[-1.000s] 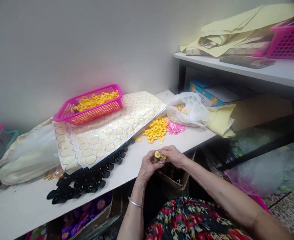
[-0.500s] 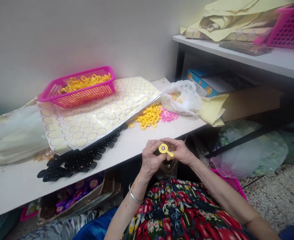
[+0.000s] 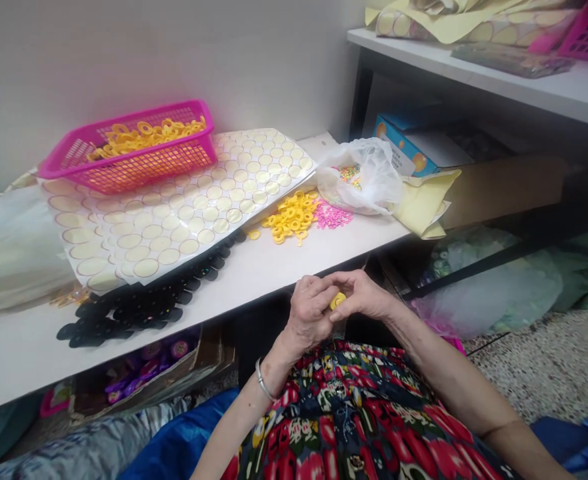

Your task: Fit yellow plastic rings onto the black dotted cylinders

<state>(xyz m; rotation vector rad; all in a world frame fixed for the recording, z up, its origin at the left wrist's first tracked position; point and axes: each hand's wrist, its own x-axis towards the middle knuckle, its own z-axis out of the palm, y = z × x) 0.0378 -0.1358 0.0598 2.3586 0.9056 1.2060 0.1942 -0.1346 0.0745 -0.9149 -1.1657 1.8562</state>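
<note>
Close above my lap, in front of the table edge, my two hands meet. A small yellow plastic piece (image 3: 338,301) shows between them, mostly covered by fingers. My right hand (image 3: 367,295) pinches it between thumb and fingers. My left hand (image 3: 310,308) is closed against the other side of it, its fingers curled and partly hiding the piece. Beyond them on the table lies a heap of similar yellow ring-ended pieces (image 3: 290,217). Beside that heap is a scatter of tiny pink parts (image 3: 333,215).
A pink basket (image 3: 149,170) of yellow pieces stands on sheets of round stickers (image 3: 174,230). Black pieces (image 3: 129,310) line the sheets' front edge. A plastic bag (image 3: 369,190) of coloured bits lies right of the heap. Under the table is a carton (image 3: 194,373) with purple items.
Fingers now cover most of the yellow piece, whose ring with a pink centre and stem showed earlier. My hands have drawn closer around it. The camera view has tilted lower.
</note>
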